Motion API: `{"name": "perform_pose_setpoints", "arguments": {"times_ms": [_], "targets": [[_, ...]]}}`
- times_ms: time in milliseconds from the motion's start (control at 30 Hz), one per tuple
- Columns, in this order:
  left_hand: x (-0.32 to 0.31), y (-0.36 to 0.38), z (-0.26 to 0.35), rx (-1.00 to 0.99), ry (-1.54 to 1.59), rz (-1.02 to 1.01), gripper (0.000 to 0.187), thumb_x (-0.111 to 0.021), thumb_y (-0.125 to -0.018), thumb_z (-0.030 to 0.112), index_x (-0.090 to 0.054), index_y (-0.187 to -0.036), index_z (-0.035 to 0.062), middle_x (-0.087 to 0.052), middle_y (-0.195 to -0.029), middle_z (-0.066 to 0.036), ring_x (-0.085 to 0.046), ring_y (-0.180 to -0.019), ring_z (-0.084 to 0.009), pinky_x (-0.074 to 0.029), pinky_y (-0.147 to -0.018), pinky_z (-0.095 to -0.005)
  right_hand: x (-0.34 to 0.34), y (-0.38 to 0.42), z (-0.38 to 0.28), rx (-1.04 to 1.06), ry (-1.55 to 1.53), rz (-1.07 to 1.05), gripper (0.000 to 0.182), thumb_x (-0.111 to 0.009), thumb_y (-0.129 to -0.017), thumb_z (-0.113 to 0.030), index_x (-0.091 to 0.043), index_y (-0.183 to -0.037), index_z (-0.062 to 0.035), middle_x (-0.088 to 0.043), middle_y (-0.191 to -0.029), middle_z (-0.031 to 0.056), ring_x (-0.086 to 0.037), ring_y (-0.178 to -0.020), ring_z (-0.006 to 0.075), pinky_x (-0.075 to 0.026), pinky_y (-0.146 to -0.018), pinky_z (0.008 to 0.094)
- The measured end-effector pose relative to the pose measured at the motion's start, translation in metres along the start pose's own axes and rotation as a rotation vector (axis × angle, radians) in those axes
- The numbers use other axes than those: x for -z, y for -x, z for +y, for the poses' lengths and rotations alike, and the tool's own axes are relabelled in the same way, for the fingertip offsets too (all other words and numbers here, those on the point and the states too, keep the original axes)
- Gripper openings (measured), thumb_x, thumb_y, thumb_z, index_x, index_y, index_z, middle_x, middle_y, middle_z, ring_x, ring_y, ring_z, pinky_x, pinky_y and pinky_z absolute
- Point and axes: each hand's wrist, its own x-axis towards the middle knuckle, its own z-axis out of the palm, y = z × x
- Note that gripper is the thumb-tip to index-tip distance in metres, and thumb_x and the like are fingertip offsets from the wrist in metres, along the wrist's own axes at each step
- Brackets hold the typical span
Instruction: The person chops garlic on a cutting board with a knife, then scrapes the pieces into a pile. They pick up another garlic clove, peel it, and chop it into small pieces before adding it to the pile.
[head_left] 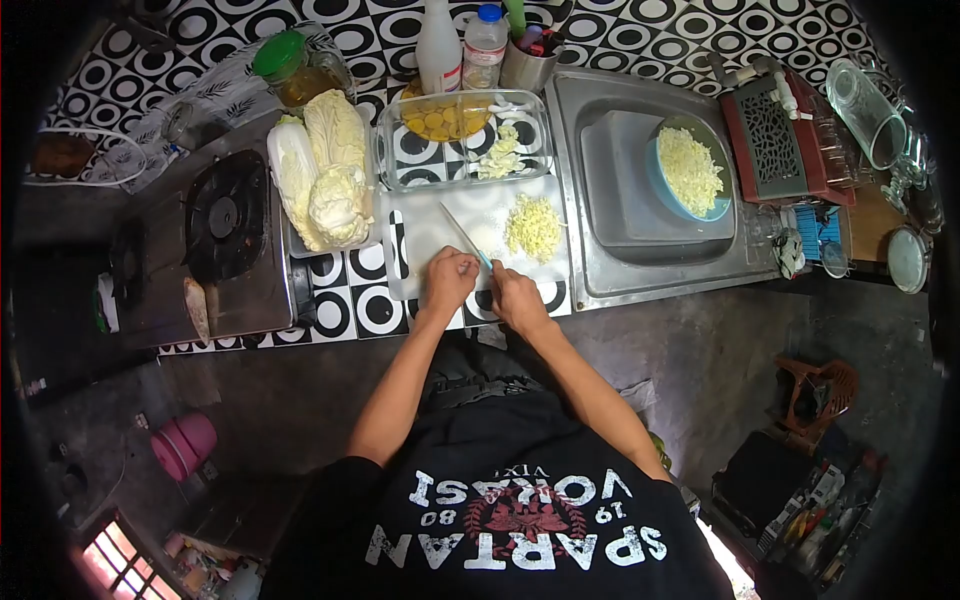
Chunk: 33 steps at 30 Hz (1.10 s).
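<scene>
My right hand (517,298) is wrapped round the light blue handle of a knife (462,232), whose blade slants up and left over the white cutting board (418,240). Just left of the handle, my left hand (450,280) has its fingers curled together; what they hold, if anything, is hidden. A pile of chopped pale cabbage (534,228) lies on the board, right of the blade. Behind the board stands a clear glass dish (400,183) with some cut pale pieces (502,155) at its right side.
Whole napa cabbages (335,180) fill a container at the left, beside a gas stove (250,290). On the right, a bowl (658,180) of chopped cabbage rests on a grey tub (618,200) in the metal sink (590,285). Bottles (484,50) and a green-lidded jar (290,70) stand behind.
</scene>
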Motion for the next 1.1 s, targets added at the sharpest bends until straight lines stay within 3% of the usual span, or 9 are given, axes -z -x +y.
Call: {"name": "perform_pose_setpoints", "arguments": {"times_ms": [167, 433, 567, 667, 833, 900, 1100], "targets": [[0.005, 0.005, 0.001, -0.005, 0.038, 0.017, 0.011, -0.066, -0.071, 0.005, -0.069, -0.082, 0.0034, -0.061, -0.078, -0.011, -0.061, -0.066, -0.0219, -0.05, -0.063, -0.0304, 0.009, 0.02, -0.008, -0.107, -0.08, -0.07, 0.038, -0.059, -0.075, -0.001, -0.049, -0.111, 0.0058, -0.059, -0.079, 0.023, -0.059, -0.074, 0.0397, -0.047, -0.064, 0.0463], [0.001, 0.0, 0.0, 0.038, 0.034, -0.003, 0.011, -0.066, -0.067, 0.004, -0.068, -0.078, 0.0039, -0.058, -0.075, -0.011, -0.059, -0.067, -0.0234, -0.049, -0.064, -0.0318, -0.006, 0.028, 0.0, -0.042, -0.06, 0.058, 0.042, -0.058, -0.073, 0.0, -0.049, -0.114, 0.0048, -0.059, -0.08, 0.0216, -0.06, -0.074, 0.0386, -0.048, -0.063, 0.0452], [0.008, 0.001, 0.001, -0.002, -0.006, -0.054, 0.009, -0.067, -0.071, 0.005, -0.068, -0.08, 0.0032, -0.06, -0.074, -0.009, -0.06, -0.064, -0.0193, -0.049, -0.061, -0.0295, -0.005, 0.0, -0.002, -0.048, -0.013, -0.007, 0.043, -0.059, -0.071, 0.0, -0.049, -0.113, 0.0052, -0.059, -0.082, 0.022, -0.06, -0.074, 0.0394, -0.048, -0.065, 0.0455], [0.007, 0.003, -0.002, 0.039, 0.139, -0.04, 0.011, -0.066, -0.067, 0.001, -0.068, -0.078, 0.0031, -0.058, -0.074, -0.01, -0.059, -0.065, -0.0218, -0.049, -0.061, -0.0308, 0.0, -0.002, -0.008, -0.034, -0.04, -0.013, 0.04, -0.059, -0.072, -0.001, -0.05, -0.11, 0.0058, -0.059, -0.079, 0.0226, -0.059, -0.072, 0.0402, -0.048, -0.064, 0.0466], [0.007, 0.004, -0.004, 0.012, 0.113, 0.005, 0.01, -0.066, -0.067, 0.001, -0.067, -0.077, 0.0021, -0.058, -0.073, -0.01, -0.059, -0.064, -0.0212, -0.049, -0.06, -0.0299, 0.0, 0.019, -0.014, -0.077, -0.048, -0.052, 0.035, -0.057, -0.074, -0.001, -0.051, -0.107, 0.0065, -0.059, -0.074, 0.0231, -0.059, -0.071, 0.0405, -0.047, -0.063, 0.0474], [0.006, 0.003, -0.004, 0.007, 0.111, 0.02, 0.01, -0.066, -0.067, 0.001, -0.067, -0.077, 0.0018, -0.058, -0.073, -0.01, -0.059, -0.064, -0.0213, -0.049, -0.06, -0.0299, -0.012, 0.026, -0.009, -0.02, -0.107, 0.13, 0.027, -0.056, -0.078, 0.001, -0.053, -0.105, 0.0043, -0.057, -0.071, 0.0223, -0.058, -0.066, 0.0405, -0.045, -0.059, 0.0453], [0.006, 0.002, -0.004, 0.002, 0.097, -0.007, 0.008, -0.066, -0.069, 0.002, -0.067, -0.077, 0.0016, -0.059, -0.072, -0.01, -0.059, -0.063, -0.0202, -0.048, -0.06, -0.0298, -0.012, 0.007, -0.006, -0.021, -0.029, 0.039, 0.04, -0.058, -0.075, -0.002, -0.049, -0.114, 0.0036, -0.059, -0.078, 0.0217, -0.059, -0.07, 0.0398, -0.048, -0.062, 0.0452]]}}
